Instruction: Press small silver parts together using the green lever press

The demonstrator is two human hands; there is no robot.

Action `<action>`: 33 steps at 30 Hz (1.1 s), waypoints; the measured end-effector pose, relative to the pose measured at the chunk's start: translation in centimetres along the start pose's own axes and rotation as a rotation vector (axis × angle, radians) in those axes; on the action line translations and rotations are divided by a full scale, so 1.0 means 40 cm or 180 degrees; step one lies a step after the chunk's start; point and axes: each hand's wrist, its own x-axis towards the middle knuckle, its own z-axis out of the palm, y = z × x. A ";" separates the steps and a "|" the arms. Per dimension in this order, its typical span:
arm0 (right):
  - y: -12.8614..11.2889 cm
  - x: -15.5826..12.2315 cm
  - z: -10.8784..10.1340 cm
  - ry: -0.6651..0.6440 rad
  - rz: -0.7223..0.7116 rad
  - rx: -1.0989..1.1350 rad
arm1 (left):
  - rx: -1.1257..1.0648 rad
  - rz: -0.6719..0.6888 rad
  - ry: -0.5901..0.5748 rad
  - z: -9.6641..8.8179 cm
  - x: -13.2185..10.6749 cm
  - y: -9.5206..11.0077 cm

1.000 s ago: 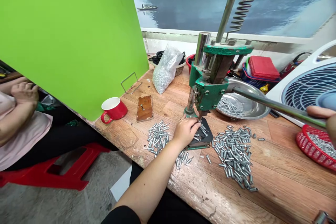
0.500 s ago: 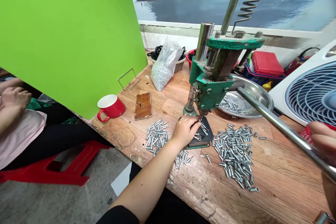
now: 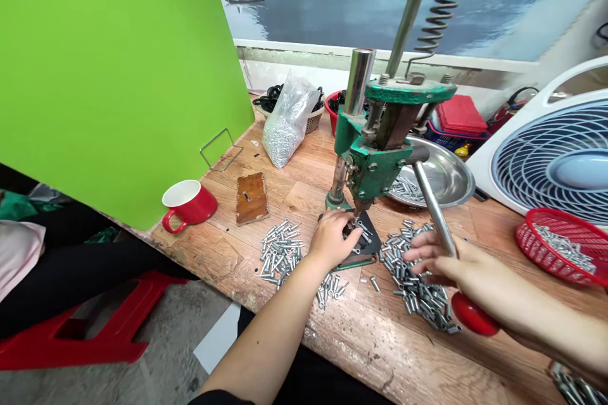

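Observation:
My left hand (image 3: 334, 238) rests at the base of a green hand press (image 3: 380, 164), thumb and fingers curled together just under its punch. What they pinch there is mostly hidden. Several metal eye pins lie on the black plate (image 3: 373, 237) beside my thumb. My right hand (image 3: 458, 266) is over the press lever (image 3: 432, 205), its fingers stretched out and apart above a pile of small metal sleeves (image 3: 422, 291). The lever's red knob (image 3: 475, 314) shows below that hand. Left of the press lies a heap of metal eye pins (image 3: 281, 252).
A red mug (image 3: 202, 202) and a wooden block (image 3: 252, 198) stand left. Behind are a bag of small metal parts (image 3: 285, 139) and a steel bowl (image 3: 456, 180). A red basket (image 3: 527, 243) and a fan (image 3: 560, 158) are right. Another person sits at far left.
My right hand and the lever have swung down and inward, from the right edge to over the sleeves. My left hand stays at the press. The view has shifted right.

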 end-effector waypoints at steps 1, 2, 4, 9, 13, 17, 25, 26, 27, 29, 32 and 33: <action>-0.007 0.017 0.000 -0.0108 0.0207 0.0187 | -0.0005 -0.0005 -0.0007 0.001 0.000 -0.001; -0.008 0.030 0.004 -0.0162 0.0373 0.0348 | -0.0012 -0.0008 -0.0009 0.002 0.000 -0.001; 0.010 0.048 0.016 -0.0030 0.0430 0.0413 | -0.0032 -0.0019 0.0009 0.003 0.001 -0.002; 0.091 0.133 0.077 0.1064 -0.0480 -0.0084 | -0.0183 -0.0156 -0.0005 0.002 0.009 -0.004; 0.128 0.284 0.141 0.1930 -0.1229 0.0002 | -0.0255 -0.0195 -0.0102 -0.004 0.013 -0.003; 0.136 0.349 0.163 0.1993 -0.1257 0.0001 | -0.0150 -0.0173 -0.0132 -0.006 0.013 -0.001; 0.127 0.249 0.140 0.1718 -0.0999 -0.0003 | 0.0087 0.0117 -0.0008 -0.001 0.004 -0.007; 0.124 0.233 0.136 0.1667 -0.0952 -0.0013 | 0.0098 0.0140 0.0018 -0.001 0.003 -0.006; 0.121 0.218 0.131 0.1626 -0.0912 -0.0022 | 0.0112 0.0149 0.0040 -0.002 0.002 -0.005; 0.113 0.187 0.122 0.1557 -0.0851 -0.0035 | 0.0140 0.0147 0.0058 -0.003 0.001 -0.002; 0.101 0.152 0.108 0.1472 -0.0797 -0.0007 | 0.0199 0.0122 0.0052 -0.002 0.001 0.002; 0.098 0.143 0.103 0.1436 -0.0781 0.0039 | 0.0216 0.0113 0.0054 -0.002 0.002 0.002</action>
